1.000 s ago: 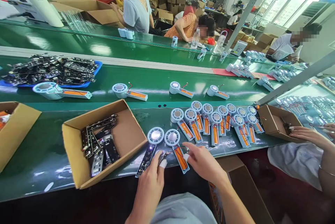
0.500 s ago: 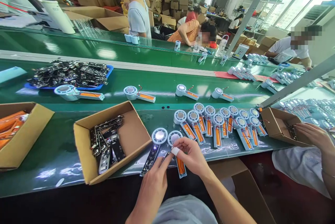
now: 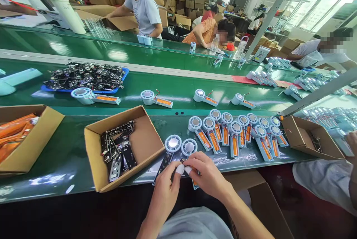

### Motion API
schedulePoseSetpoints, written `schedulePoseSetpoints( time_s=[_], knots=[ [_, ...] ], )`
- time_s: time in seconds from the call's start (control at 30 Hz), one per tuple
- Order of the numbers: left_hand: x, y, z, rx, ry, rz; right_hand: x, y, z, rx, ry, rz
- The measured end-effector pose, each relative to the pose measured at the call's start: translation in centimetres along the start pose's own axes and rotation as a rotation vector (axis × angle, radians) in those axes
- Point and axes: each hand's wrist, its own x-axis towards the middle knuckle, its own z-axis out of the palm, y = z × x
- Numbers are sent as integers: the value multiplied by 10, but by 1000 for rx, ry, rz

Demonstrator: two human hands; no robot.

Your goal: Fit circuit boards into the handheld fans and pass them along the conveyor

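My left hand (image 3: pixel 167 185) and my right hand (image 3: pixel 208 174) meet at the bench's front edge, thumbs almost touching. Between the fingertips is a small dark circuit board (image 3: pixel 182 160), mostly hidden; the fingers of both hands are pinched on it. Just behind my right hand lies a light-blue fan unit (image 3: pixel 189 147), its handle partly covered by that hand. To its left rests another fan unit (image 3: pixel 173 143) with a black circuit board (image 3: pixel 166 162) along its handle.
An open box of circuit boards (image 3: pixel 150 131) stands left of my hands, a box of orange parts (image 3: pixel 47 131) farther left. Several fan units (image 3: pixel 235 128) lie at right. Beyond, the green conveyor (image 3: pixel 178 82) carries more fans and a blue tray of boards (image 3: pixel 122 79). Several people are around.
My left fingers have come up to meet my right thumb at the small board. The view has shifted slightly. The neighbour's hand has left the right-hand box, and fans have moved along the conveyor.
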Motion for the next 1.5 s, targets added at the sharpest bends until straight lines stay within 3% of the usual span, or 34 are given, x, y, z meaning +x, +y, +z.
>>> schedulePoseSetpoints(
  time_s=[0.23,0.37,0.47,0.63,0.7,0.87,1.03,1.2,1.27,1.5],
  knots=[
    [-4,-9,10,-152,18,-124,0,3,3,-281,66,-33],
    [-5,-13,11,-208,52,-152,4,-2,-2,-466,17,-59],
    [-7,-14,10,-102,63,-63,7,-8,-5,-580,-36,-76],
    [-12,-17,11,136,199,257,11,-15,-5,-680,-81,-116],
    [-13,-17,11,143,208,278,12,-14,-7,-658,-80,-116],
    [-10,-13,8,-7,134,104,14,-13,-14,-556,-100,-87],
    [-10,-8,6,-22,157,154,14,-15,-12,-658,-102,-92],
    [-8,-10,9,-194,95,-99,16,-16,-15,-542,-125,-53],
    [-8,-12,9,-232,73,-131,16,-16,-16,-522,-130,-42],
    [-6,-13,1,-21,93,187,14,-14,-13,-545,-143,-31]
  ],
)
